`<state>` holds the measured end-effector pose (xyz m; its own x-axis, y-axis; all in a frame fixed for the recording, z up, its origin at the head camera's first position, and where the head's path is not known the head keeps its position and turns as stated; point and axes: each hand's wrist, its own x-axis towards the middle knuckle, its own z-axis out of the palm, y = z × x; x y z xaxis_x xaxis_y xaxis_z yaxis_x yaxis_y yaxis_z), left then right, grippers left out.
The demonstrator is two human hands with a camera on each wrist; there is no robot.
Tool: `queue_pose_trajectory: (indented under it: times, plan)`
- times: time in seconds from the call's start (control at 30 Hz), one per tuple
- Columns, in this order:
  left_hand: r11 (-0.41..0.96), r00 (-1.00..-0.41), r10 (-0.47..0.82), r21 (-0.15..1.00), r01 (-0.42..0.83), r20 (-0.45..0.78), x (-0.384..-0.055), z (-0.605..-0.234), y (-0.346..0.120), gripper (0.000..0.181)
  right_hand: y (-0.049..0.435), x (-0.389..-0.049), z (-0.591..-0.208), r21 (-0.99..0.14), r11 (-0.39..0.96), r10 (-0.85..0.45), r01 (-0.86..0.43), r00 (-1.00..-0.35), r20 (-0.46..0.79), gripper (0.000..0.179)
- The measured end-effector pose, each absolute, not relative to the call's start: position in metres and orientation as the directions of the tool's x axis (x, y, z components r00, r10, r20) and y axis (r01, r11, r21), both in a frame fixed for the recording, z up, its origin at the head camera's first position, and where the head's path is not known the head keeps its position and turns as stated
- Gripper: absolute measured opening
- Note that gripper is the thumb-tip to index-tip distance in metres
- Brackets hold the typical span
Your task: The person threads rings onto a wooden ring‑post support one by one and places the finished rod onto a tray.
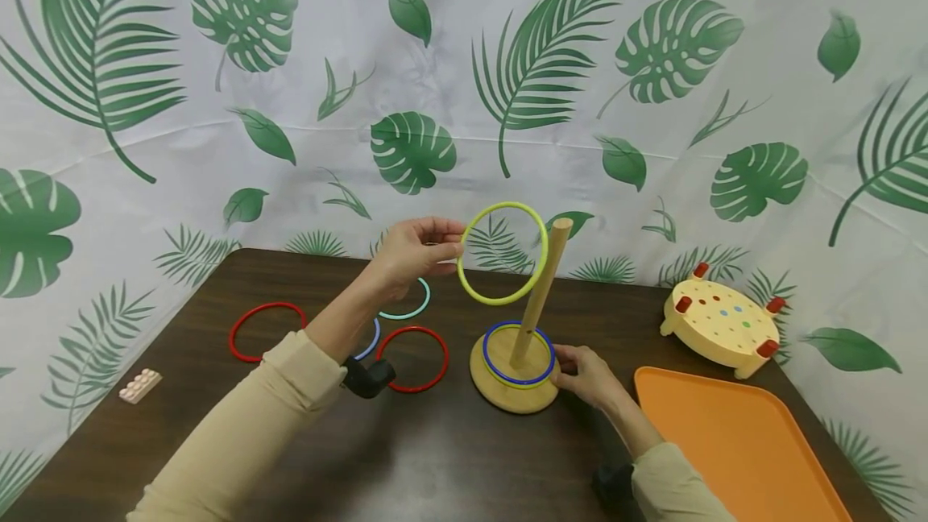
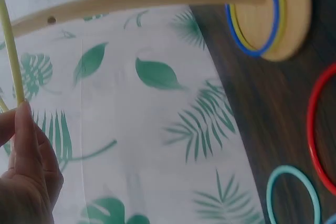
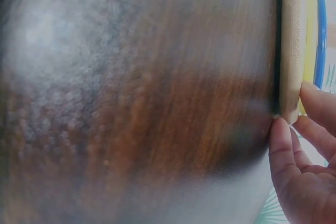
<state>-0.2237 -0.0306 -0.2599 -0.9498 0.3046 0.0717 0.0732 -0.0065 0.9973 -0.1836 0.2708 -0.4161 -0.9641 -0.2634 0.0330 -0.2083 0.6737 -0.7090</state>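
Up beside the wooden peg (image 1: 537, 304), my left hand (image 1: 413, 254) pinches a yellow ring (image 1: 496, 301) between thumb and fingers. The ring stands nearly upright, left of the peg's top and overlapping the peg in the head view. A round wooden base (image 1: 500, 399) carries the peg, which leans to the right there. Around the foot of the peg lie a blue ring (image 1: 485, 353) and another yellow ring (image 1: 527, 387). At the base's right edge, my right hand (image 1: 590, 377) grips the rim with thumb and fingers, as the right wrist view shows (image 3: 292, 77).
Left on the dark table lie two red rings (image 1: 416, 391), a teal ring (image 1: 428, 296) and a light blue ring (image 1: 377, 337). A pale knobbed block (image 1: 140, 386) sits far left. An orange tray (image 1: 725, 433) and a yellow pegged stool-like toy (image 1: 718, 321) are at right.
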Motion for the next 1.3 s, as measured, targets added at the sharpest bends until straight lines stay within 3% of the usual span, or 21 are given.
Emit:
queue_pose_trajectory:
  times: [0.7, 1.3]
  plan:
    - [-0.019, -0.945, 0.326, 0.999, 0.030, 0.034, -0.237, -0.268, 0.028, 0.026, 0.269, -0.183, -0.413, -0.694, 0.695, -0.251, -0.188, -0.968, 0.011, 0.047]
    - [0.119, -0.960, 0.218, 0.981, -0.153, -0.176, -0.239, -0.357, 0.028, 0.020, 0.269, -0.181, -0.412, -0.684, 0.708, -0.238, -0.176, -0.971, 0.004, 0.046]
